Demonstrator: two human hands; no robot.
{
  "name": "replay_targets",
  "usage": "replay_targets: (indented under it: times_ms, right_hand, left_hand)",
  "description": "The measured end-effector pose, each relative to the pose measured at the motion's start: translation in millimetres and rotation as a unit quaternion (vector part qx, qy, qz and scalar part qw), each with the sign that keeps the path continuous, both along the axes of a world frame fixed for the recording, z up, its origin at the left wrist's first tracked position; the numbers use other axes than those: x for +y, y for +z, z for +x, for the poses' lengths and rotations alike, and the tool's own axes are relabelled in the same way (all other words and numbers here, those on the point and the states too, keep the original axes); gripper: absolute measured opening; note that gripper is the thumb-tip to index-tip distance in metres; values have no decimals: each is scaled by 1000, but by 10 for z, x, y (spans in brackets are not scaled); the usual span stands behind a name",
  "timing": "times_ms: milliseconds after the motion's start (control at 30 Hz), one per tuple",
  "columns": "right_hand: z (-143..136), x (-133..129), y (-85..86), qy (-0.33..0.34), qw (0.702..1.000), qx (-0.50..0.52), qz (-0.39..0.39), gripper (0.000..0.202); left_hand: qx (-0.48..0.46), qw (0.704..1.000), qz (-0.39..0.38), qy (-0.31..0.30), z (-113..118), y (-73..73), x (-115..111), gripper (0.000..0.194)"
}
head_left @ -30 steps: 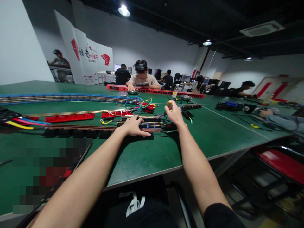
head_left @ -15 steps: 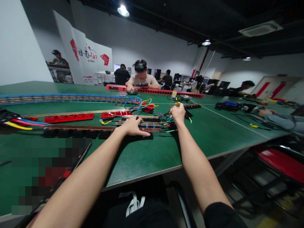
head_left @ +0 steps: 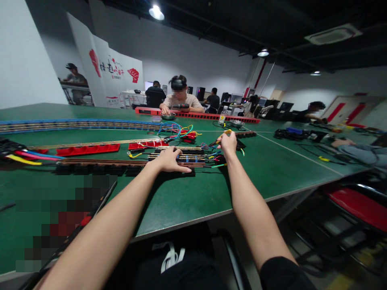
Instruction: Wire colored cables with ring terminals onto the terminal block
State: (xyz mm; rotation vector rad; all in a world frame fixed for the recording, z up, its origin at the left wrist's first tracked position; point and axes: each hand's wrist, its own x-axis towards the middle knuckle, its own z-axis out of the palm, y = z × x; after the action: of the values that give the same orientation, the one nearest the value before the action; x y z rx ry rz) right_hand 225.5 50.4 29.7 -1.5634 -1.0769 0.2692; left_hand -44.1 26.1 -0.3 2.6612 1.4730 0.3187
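Rail strips (head_left: 192, 158) are what I've got in front of me on the head cam: a bunch of narrow dark lengths lying side by side on the green table (head_left: 193, 201), with thin gold and copper-coloured lines running along them and some blue bits across the middle. Loose coloured wires (head_left: 219, 159) come out at the right-hand end, and I can make out green, yellow and blue ones in the tangle. My left hand (head_left: 166, 160) is palm down over the strips, thumb stuck out well away from the fingers, so pretty spread, and it's resting on them; the palm hides whatever's right underneath. My right hand (head_left: 229, 144) is curled up tight round a yellow-handled tool (head_left: 228, 132), dark end angled left just by the wire ends. Can't tell from here if the tip is actually touching a wire. Just past the strips there's a red tray strip (head_left: 88, 150) off to the left, then a long blue rail (head_left: 75, 125) behind that. Loops of blue and green cable (head_left: 183, 131) sit beyond my left hand, and across the table a person (head_left: 192, 102) has a hand at a metal bowl (head_left: 168, 117).
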Motion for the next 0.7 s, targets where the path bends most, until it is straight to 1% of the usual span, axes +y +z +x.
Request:
replay_targets:
  times_ms: [100,167,300,367,400,467,567,633,700]
  right_hand:
    - [-108,-82,33,30,998,-44,12,32]
    - [-189,-146,62,38,995,-86,17,33]
    - [-330,-284,146,9,982,-188,26,41]
    - [-391,-350,184,-1,980,-189,61,43]
    - [-425,-380,197,6,981,-176,83,43]
    - [-516,-429,204,46,983,-135,118,44]
    - [-739,-466,180,145,978,-56,137,46]
    - [-951,-461,161,222,964,-8,147,46]
    - [-1201,-433,152,300,941,31,154,43]
  left_hand:
    - [-1,1000,6,-1,-1,-6,-3,109]
    - [0,1000,9,-3,-2,-8,-6,109]
    - [8,1000,5,8,2,-6,-12,110]
    - [7,1000,3,8,6,-2,-14,111]
    - [7,1000,2,7,8,1,-15,110]
    - [8,1000,-1,10,11,7,-20,111]
    - [10,1000,-6,17,12,12,-29,111]
    - [4,1000,-5,16,10,11,-35,113]
    - [-6,1000,-3,7,6,6,-38,116]
